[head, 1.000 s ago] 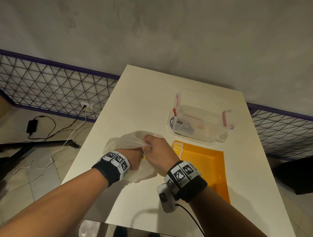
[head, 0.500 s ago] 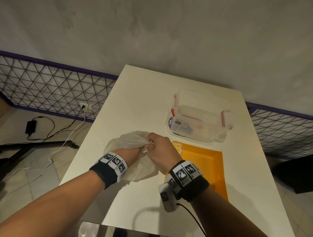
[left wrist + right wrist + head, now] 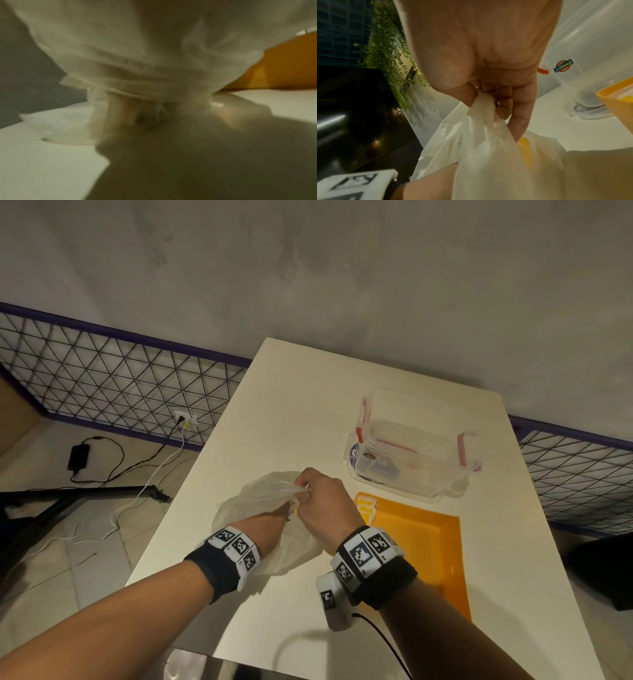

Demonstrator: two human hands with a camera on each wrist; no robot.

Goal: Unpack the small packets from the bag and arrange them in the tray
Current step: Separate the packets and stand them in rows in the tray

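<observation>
I am pinching the gathered rim of the thin white plastic bag [image 3: 260, 501] in my right hand [image 3: 325, 501], thumb and curled fingers clamped on the film, holding its mouth up off the white table [image 3: 308, 405]. My left hand [image 3: 263, 525] is reaching into the bag; the film is hiding its fingers, so I cannot tell whether they are closing on anything. Something yellow is showing through the plastic just below my right fingers [image 3: 520, 117], most likely a packet [image 3: 524, 150] waiting inside.

The orange tray [image 3: 428, 542] is lying on the table just to the right of the bag, and a few small packets [image 3: 366, 506] are sitting in its far left corner, so I judge the unpacking to be under way but in its early part: most of the tray floor is showing bare. How many packets are remaining in the bag I cannot see. A clear lidded container [image 3: 411, 453] is standing behind the tray.
</observation>
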